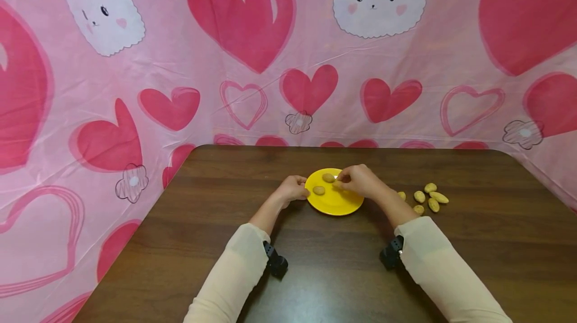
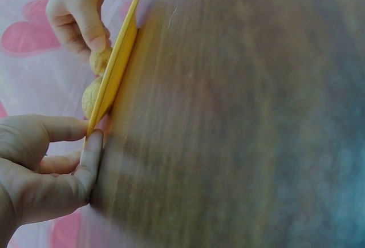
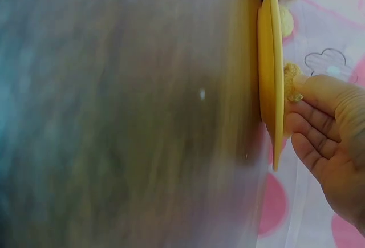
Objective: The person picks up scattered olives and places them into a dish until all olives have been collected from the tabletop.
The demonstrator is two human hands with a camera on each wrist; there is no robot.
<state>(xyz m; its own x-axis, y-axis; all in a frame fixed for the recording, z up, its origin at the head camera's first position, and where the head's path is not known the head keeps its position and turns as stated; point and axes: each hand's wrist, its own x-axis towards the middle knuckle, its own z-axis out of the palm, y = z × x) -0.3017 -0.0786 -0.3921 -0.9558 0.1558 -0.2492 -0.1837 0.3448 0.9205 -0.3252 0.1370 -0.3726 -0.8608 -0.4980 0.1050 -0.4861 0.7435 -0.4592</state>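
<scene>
A yellow plate [image 1: 335, 207] sits on the table with two small tan potatoes on it. My left hand [image 1: 292, 190] holds the plate's left rim between thumb and fingers; the left wrist view shows this pinch from the side. Over the plate's far right part, my right hand [image 1: 359, 181] has its fingertips at the farther potato [image 1: 328, 178]. The right wrist view shows thumb and fingers pinching that rough-skinned potato [image 3: 292, 81] just above the plate's surface. The nearer potato [image 1: 318, 191] lies by itself toward the left rim.
Several more potatoes lie loosely grouped on the table right of the plate, one of them long and narrow [image 1: 439, 197]; my right forearm partly covers this group. The brown wooden table [image 1: 225, 183] ends at the back against a pink heart-patterned cloth [image 1: 252, 127].
</scene>
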